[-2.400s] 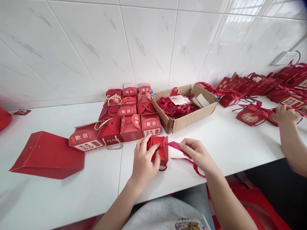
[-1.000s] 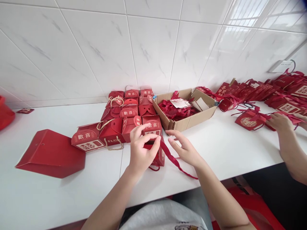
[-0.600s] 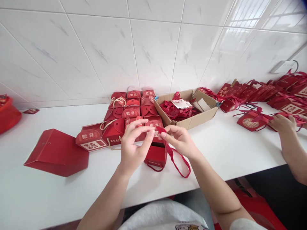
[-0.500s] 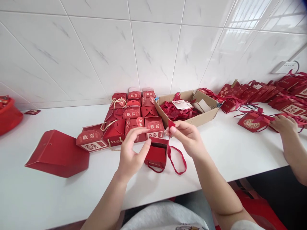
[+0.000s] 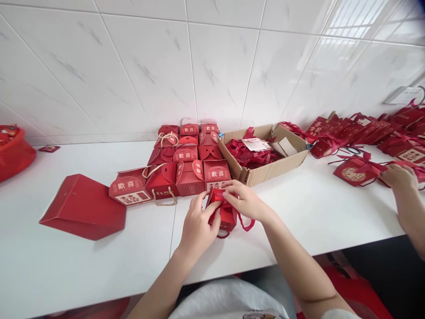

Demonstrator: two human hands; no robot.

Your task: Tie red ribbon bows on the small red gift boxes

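Observation:
A small red gift box (image 5: 229, 218) stands on the white table in front of me, a dark red cord loop at its front. My left hand (image 5: 202, 221) grips its left side, with thumb and fingers at the top opening. From the right, my right hand (image 5: 245, 201) presses its bent fingers onto the red flap at the top; what lies under the fingertips is partly hidden. A red ribbon (image 5: 247, 226) loops out at the box's right side, below my right hand.
Several packed red boxes (image 5: 190, 175) stand in rows behind. Right of them is a cardboard tray (image 5: 265, 175) of ribbons and cards. A larger red box (image 5: 84, 208) lies left. A co-worker's hand (image 5: 400, 177) touches ribboned boxes at right.
Both hands have come down and closed in on the small box. My right hand moved from above the box's right edge onto its top. The view shifted slightly.

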